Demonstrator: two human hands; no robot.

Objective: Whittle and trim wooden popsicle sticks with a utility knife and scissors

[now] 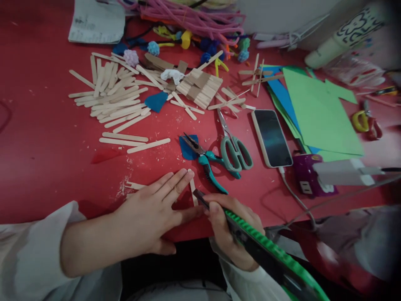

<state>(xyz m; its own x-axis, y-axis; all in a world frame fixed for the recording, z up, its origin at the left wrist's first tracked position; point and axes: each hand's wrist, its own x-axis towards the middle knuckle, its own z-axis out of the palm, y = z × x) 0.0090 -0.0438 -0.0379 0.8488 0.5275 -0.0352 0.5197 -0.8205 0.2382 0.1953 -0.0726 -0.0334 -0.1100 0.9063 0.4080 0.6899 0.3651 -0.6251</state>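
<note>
My left hand (153, 213) lies flat on the red table (46, 142), fingers stretched out and pressing down a wooden craft stick (193, 188) near the front edge. My right hand (233, 228) is closed round a green and black utility knife (260, 246). The knife's tip (200, 196) touches the stick just right of my left fingertips. Wood shavings (123, 186) lie scattered by my left hand.
Teal pliers (205, 161) and scissors (233, 146) lie just beyond my hands, on a blue scrap. A pile of craft sticks (112, 96), a stick-built piece (200, 88), a phone (272, 137), green and blue paper (316, 108), a charger (341, 172) and pipe cleaners (194, 16) fill the table.
</note>
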